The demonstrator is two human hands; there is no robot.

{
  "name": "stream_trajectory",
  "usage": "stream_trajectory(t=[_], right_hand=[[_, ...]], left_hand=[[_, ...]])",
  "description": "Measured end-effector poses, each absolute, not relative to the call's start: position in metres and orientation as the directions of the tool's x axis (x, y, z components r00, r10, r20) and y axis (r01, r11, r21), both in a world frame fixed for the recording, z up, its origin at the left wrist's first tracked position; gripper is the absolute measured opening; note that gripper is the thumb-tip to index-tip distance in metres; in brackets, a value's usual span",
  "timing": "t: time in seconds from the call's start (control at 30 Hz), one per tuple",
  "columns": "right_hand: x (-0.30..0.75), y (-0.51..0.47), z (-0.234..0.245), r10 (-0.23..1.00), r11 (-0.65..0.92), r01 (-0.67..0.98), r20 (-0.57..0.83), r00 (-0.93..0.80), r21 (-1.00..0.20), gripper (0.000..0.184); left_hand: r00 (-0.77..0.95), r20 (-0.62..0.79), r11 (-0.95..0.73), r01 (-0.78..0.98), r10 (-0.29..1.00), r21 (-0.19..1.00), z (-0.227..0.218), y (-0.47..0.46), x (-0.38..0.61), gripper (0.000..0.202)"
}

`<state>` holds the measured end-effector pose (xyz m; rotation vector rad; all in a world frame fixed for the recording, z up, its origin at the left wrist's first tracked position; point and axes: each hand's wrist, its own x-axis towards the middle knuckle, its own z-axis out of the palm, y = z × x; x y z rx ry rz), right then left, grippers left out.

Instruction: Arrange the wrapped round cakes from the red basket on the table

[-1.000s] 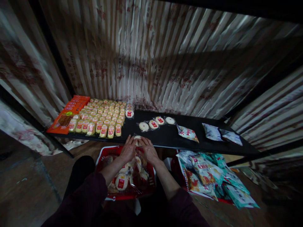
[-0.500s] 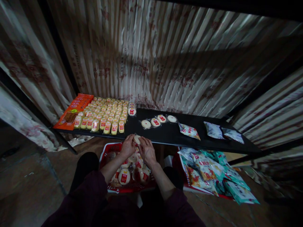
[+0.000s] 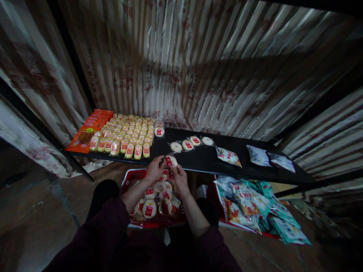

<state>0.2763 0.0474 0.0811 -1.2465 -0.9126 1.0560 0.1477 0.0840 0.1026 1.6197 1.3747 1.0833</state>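
Observation:
Between my hands is a round wrapped pastry (image 3: 170, 161) with a red label facing up, just in front of the shelf's near edge. My left hand (image 3: 154, 170) pinches its left side, and my right hand (image 3: 179, 178) grips its right side. Below them stands a red basket (image 3: 123, 190) with many similar round pastries (image 3: 149, 209) in clear wrappers. On the black shelf (image 3: 195, 160) ahead, several of these pastries (image 3: 187, 144) lie in a slanting row. One more pastry (image 3: 159, 131) lies beside the block of small yellow-wrapped cakes (image 3: 129, 136).
An orange snack bag (image 3: 90, 126) lies at the shelf's left end. A white-and-red bag (image 3: 228, 156) and silvery packets (image 3: 258, 155) lie to the right. Beneath them, a second red basket (image 3: 217, 192) overflows with bags (image 3: 246, 196). Dark posts and striped sheeting (image 3: 181, 68) enclose the shelf.
The pastry in my hands has been turned so its red label now shows, and it is raised slightly toward the shelf edge. My right hand has shifted to its lower right side.

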Motion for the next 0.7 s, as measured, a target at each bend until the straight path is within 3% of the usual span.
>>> stream_trajectory(t=[0.13,0.3,0.53,0.7], right_hand=[[0.271,0.046,0.084,0.941,-0.056,-0.422,-0.189,0.281,-0.905,0.040],[0.268,0.043,0.090,0.931,-0.113,-0.561,-0.284,0.228,-0.820,0.041],[0.278,0.042,0.098,0.954,-0.163,-0.420,-0.251,0.163,-0.893,0.033],[0.296,0.044,0.109,0.955,-0.296,-0.219,-0.284,-0.085,-0.930,0.035]], left_hand=[[0.044,0.057,-0.069,0.395,0.997,0.916,0.097,0.081,0.152,0.034],[0.055,0.042,-0.056,0.270,0.998,0.961,0.095,0.076,0.159,0.033],[-0.066,0.070,-0.042,0.358,0.995,0.933,0.107,0.083,0.148,0.048],[0.081,0.193,-0.206,0.520,0.978,0.829,0.120,0.083,0.138,0.051]])
